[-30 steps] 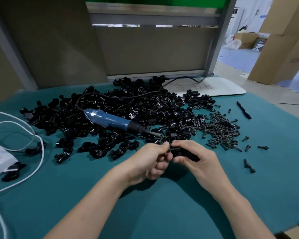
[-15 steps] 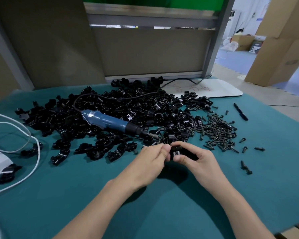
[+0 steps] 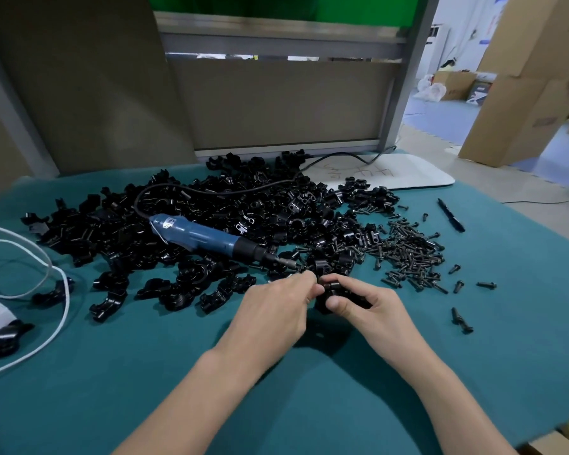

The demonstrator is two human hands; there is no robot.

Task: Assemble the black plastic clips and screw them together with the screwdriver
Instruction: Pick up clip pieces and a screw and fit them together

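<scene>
My right hand (image 3: 368, 307) grips a black plastic clip (image 3: 334, 292) just above the teal mat, thumb on its near side. My left hand (image 3: 276, 307) meets it from the left, fingertips pinched at the clip's top; what they pinch is too small to see. A blue electric screwdriver (image 3: 204, 239) lies on the big heap of black clips (image 3: 211, 218) behind my hands, its bit pointing right toward them. A pile of black screws (image 3: 408, 254) lies to the right of the heap.
A teal mat (image 3: 211, 372) covers the table. White cable (image 3: 30, 274) loops at the left edge beside a white box. A black pen (image 3: 451, 215) and a white board (image 3: 391, 174) lie at the back right. Loose screws (image 3: 462, 320) are scattered right of my hands. Cardboard boxes stand beyond the table.
Both hands stay together on the clip with only small finger shifts. The view has drifted slightly.
</scene>
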